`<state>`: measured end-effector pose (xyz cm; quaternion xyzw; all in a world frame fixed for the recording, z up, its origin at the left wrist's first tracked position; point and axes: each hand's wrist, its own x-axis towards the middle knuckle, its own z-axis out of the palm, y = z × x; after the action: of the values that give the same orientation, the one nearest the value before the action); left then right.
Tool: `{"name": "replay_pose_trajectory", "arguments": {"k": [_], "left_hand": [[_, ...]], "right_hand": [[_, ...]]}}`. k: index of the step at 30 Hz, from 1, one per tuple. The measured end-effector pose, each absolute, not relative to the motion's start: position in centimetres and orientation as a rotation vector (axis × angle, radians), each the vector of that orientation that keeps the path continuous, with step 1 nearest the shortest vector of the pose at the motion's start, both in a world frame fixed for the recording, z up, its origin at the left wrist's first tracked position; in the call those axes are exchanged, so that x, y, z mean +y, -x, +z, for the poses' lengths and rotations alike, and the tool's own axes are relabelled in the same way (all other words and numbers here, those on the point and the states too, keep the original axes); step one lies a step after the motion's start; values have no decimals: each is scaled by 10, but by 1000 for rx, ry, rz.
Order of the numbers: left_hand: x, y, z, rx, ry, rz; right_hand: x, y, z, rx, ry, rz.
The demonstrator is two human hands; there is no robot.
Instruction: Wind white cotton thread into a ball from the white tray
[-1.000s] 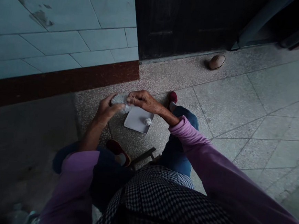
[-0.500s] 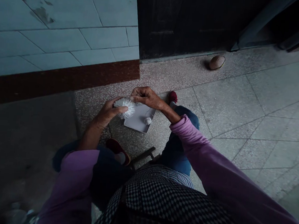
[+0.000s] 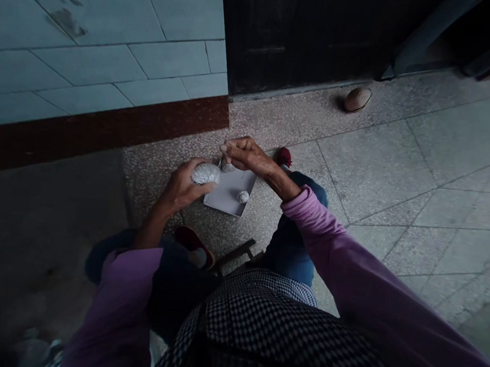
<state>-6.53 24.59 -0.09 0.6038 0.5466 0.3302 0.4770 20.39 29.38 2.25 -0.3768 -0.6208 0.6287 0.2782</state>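
The left grip (image 3: 180, 188) wraps a crumpled silvery ball (image 3: 205, 173); the narrow right grip (image 3: 247, 154) pinches a small white wad (image 3: 227, 167) just above the edge of a white paper sheet (image 3: 232, 191) on the speckled stone floor (image 3: 266, 123).

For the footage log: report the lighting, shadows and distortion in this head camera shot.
Head view: light is dim, without glare; the door is almost black and the lower left corner sinks into shadow. Head view: wide-angle distortion slants the tiled wall and stretches the right sleeve; the left hand and right hand stay fairly sharp.
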Motion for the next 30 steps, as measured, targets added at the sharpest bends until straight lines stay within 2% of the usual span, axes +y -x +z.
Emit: {"name": "replay_pose_trajectory", "arguments": {"k": [3, 6, 16, 23, 27, 30], "left_hand": [[238, 56, 0, 1166, -1370, 696], [235, 57, 1, 1027, -1177, 755], [245, 61, 1, 1029, -854, 1145], [261, 74, -18, 1263, -909, 1383], [265, 83, -29, 1486, -1144, 1262], [262, 77, -28, 1438, -1181, 1084]], "right_hand": [[299, -195, 11, -1710, 1097, 1497], [301, -185, 3, -1748, 1185, 1410], [278, -159, 2, -1782, 1240, 1533], [250, -153, 22, -1913, 922, 1725], [260, -164, 28, -1845, 853, 1761], [273, -177, 34, -1729, 941, 1691]]}}
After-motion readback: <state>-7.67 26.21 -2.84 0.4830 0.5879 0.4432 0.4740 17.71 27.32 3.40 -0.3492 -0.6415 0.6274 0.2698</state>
